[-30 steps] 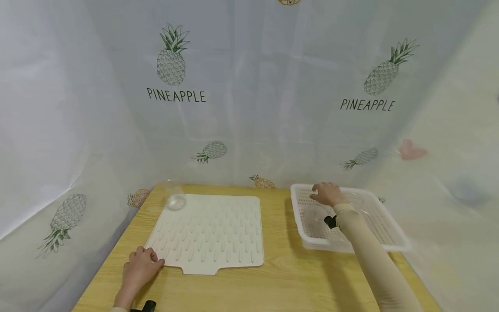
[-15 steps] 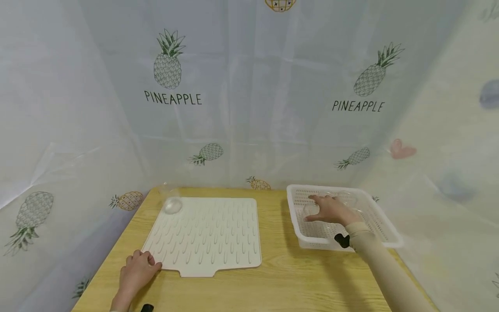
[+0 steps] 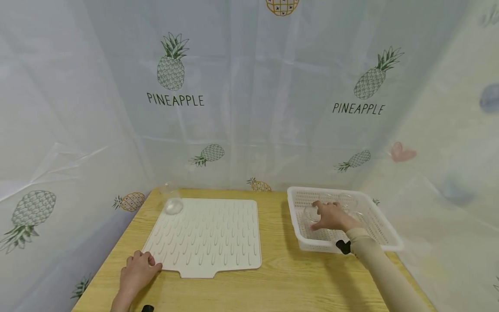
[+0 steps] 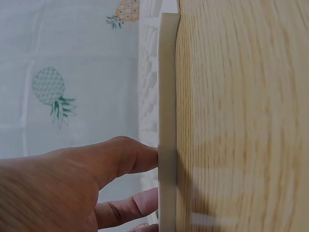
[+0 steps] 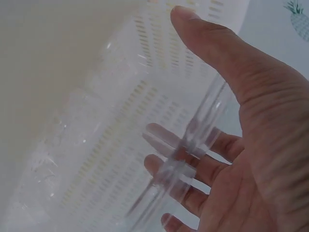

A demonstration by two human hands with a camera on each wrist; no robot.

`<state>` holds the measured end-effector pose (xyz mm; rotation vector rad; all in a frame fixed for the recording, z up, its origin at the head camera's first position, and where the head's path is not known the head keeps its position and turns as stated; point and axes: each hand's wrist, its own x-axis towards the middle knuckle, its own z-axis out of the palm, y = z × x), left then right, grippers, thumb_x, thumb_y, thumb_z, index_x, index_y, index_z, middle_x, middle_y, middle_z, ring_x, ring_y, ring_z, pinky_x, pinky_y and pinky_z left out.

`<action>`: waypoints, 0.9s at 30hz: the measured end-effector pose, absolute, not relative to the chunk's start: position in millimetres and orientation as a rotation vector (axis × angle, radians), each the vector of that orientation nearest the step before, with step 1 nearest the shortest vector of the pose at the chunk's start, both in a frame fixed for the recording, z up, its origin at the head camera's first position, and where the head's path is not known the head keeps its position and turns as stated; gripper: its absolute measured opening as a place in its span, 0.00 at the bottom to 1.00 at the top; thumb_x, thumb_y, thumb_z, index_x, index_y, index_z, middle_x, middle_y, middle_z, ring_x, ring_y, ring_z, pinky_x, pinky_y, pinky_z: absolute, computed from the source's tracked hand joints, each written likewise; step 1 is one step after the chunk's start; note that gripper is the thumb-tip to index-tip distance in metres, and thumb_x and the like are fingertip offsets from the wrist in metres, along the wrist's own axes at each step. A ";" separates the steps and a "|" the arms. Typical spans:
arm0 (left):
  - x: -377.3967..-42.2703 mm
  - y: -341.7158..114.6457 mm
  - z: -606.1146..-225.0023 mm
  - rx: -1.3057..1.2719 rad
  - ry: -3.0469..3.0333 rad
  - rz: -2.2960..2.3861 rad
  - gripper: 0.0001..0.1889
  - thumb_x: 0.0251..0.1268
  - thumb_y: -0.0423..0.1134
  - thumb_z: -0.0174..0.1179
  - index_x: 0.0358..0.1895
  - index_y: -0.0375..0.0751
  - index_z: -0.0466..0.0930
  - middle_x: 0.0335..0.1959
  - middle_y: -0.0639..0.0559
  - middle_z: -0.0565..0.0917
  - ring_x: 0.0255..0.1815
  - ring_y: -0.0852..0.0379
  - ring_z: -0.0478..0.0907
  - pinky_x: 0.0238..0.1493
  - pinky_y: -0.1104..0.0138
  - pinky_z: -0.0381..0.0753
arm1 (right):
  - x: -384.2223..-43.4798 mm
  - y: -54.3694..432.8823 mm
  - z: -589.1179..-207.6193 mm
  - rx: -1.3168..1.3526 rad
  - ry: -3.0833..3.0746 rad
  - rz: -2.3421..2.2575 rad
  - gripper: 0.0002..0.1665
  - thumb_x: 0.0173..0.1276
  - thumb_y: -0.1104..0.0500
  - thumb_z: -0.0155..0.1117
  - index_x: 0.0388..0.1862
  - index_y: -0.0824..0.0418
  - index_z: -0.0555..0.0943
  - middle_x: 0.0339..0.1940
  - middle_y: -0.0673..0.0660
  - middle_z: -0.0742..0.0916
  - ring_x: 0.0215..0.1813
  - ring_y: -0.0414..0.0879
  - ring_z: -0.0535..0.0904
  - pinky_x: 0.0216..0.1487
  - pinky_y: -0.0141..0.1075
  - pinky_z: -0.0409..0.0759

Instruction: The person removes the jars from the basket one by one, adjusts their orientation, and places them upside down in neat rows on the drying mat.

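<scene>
In the head view my left hand [image 3: 137, 274] rests at the near left corner of a white ridged draining board [image 3: 210, 242]. The left wrist view shows its thumb touching the board's edge [image 4: 167, 96], with straight fingers beside it. Inside a white slotted plastic basket [image 3: 312, 245] is my right hand [image 3: 334, 216], thumb and fingers spread apart. A clear glass [image 3: 310, 213] lies by those fingers. In the right wrist view, a clear stem-like piece [image 5: 183, 150] crosses in front of the fingers, the thumb well away from it. Several more clear glasses [image 3: 347, 200] lie in the basket.
Another clear glass [image 3: 173, 206] stands at the board's back left corner. Board and basket are on a wooden table [image 3: 277, 277], bare wood between them. Hanging sheets printed with pineapples [image 3: 249, 108] enclose the table at the back and sides.
My right hand has lowered into the basket, spreading its thumb and fingers near the left glass. The left hand has stayed at the board's corner. The head view has shifted slightly.
</scene>
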<state>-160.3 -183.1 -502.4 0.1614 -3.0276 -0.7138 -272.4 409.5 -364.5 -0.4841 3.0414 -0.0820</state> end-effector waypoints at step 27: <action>-159.0 -180.0 -500.8 0.195 -3.045 -0.748 0.15 0.58 0.50 0.62 0.28 0.42 0.72 0.35 0.40 0.71 0.40 0.38 0.70 0.30 0.50 0.71 | -271.4 417.8 -368.6 -0.481 3.065 -0.392 0.49 0.52 0.42 0.76 0.64 0.64 0.65 0.54 0.64 0.83 0.46 0.55 0.84 0.65 0.68 0.50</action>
